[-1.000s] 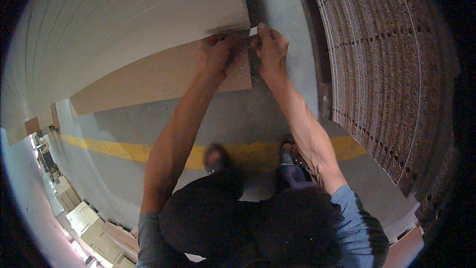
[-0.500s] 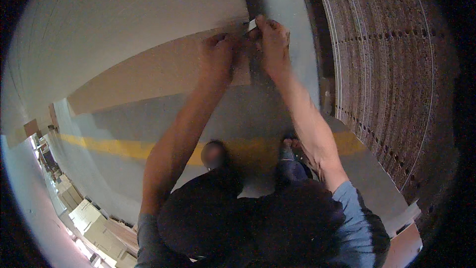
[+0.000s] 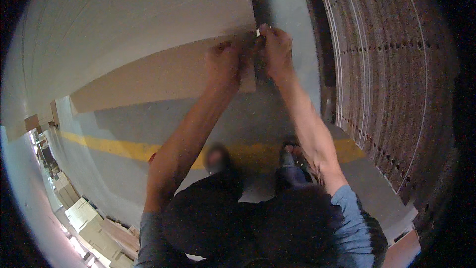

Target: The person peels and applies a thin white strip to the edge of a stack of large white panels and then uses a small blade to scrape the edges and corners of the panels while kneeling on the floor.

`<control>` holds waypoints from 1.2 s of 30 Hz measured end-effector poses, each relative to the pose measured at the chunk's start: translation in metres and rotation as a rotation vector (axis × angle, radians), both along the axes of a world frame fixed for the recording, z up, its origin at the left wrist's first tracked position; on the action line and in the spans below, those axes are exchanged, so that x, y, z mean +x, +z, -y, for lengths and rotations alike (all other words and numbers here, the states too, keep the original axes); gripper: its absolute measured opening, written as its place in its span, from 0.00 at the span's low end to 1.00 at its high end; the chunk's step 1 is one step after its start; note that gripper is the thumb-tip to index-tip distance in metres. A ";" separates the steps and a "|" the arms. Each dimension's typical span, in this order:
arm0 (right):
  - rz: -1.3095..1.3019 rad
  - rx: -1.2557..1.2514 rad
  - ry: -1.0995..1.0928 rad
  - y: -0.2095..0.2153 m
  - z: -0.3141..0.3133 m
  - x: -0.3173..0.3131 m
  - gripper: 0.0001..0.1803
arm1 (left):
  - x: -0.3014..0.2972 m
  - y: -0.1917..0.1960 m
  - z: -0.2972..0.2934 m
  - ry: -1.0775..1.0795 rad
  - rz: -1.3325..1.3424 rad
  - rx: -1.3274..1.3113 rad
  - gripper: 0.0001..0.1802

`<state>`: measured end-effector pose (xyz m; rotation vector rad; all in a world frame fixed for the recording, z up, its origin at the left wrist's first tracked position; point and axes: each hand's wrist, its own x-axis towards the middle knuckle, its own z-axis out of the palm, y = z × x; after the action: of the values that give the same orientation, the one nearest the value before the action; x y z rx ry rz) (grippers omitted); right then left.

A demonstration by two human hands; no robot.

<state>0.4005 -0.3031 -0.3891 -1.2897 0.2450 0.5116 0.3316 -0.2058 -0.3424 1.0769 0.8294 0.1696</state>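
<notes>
Both my arms reach forward to the near right corner of a large, pale, flat-sided stack or box (image 3: 163, 25) with a brown cardboard flap or strip (image 3: 163, 77) along its near edge. My left hand (image 3: 224, 64) is closed by that corner, its fingers bent in and partly in shadow; whatever they grip is hidden. Just to its right, my right hand (image 3: 278, 52) pinches a small white piece (image 3: 258, 33) between thumb and fingers. The piece is too small to name. A dark gap lies beneath and between the hands.
A tall stack of corrugated cardboard (image 3: 382, 64), bound with white straps, stands on the right. A yellow line (image 3: 109, 144) crosses the grey floor (image 3: 124, 173) near my feet. Several cardboard boxes (image 3: 87, 216) sit at the lower left.
Both hands sit slightly lower and a little further right in view. Less of the white piece shows at my right fingertips. The surroundings have shifted slightly with my head.
</notes>
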 end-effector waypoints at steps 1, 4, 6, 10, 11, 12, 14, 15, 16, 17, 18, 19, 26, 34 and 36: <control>0.050 0.007 0.016 0.000 0.000 0.006 0.12 | 0.000 -0.004 -0.002 0.007 -0.003 0.012 0.09; 0.246 -0.034 -0.030 0.006 -0.003 0.008 0.13 | 0.004 -0.003 -0.007 -0.050 0.017 0.179 0.10; 0.265 -0.031 -0.044 0.027 0.001 -0.006 0.13 | -0.005 0.034 -0.008 -0.183 0.017 0.440 0.10; 0.391 0.097 0.044 0.131 0.008 0.008 0.14 | -0.014 0.101 0.001 -0.125 0.151 0.280 0.11; 0.422 0.159 0.095 0.132 0.017 0.009 0.14 | -0.012 0.112 0.000 -0.143 0.132 0.298 0.11; 0.452 0.219 0.149 0.122 0.034 0.008 0.16 | -0.018 0.113 -0.002 -0.110 0.139 0.182 0.10; 0.586 0.179 0.141 0.088 0.039 0.008 0.21 | -0.034 0.106 -0.005 -0.026 0.121 0.063 0.10; 0.695 0.073 0.083 0.068 0.036 0.008 0.24 | -0.052 0.096 -0.006 0.022 0.084 0.045 0.09; 0.793 -0.036 0.025 0.045 0.034 0.009 0.28 | -0.068 0.084 -0.007 0.071 0.037 0.027 0.09; 0.919 -0.140 0.136 0.028 0.032 0.015 0.39 | -0.081 0.075 -0.010 0.060 -0.003 0.070 0.09; 0.909 -0.183 0.172 0.012 0.027 0.015 0.38 | -0.093 0.068 -0.012 0.047 -0.043 0.115 0.09; 0.918 -0.230 0.194 0.001 0.017 0.021 0.38 | -0.092 0.064 -0.014 0.023 -0.060 0.164 0.08; 0.824 0.012 0.351 -0.016 0.015 0.055 0.28 | -0.090 0.073 -0.012 0.105 -0.011 -0.024 0.08; 0.759 0.059 0.284 -0.025 0.018 0.041 0.23 | -0.092 0.057 -0.015 0.106 0.040 -0.103 0.08; 0.779 -0.038 0.215 -0.022 0.018 0.029 0.23 | -0.092 0.057 -0.016 0.108 0.045 -0.112 0.08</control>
<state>0.4298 -0.3214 -0.4113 -1.4657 -0.5391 0.1535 0.2392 -0.1901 -0.2855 0.9207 0.8475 0.2351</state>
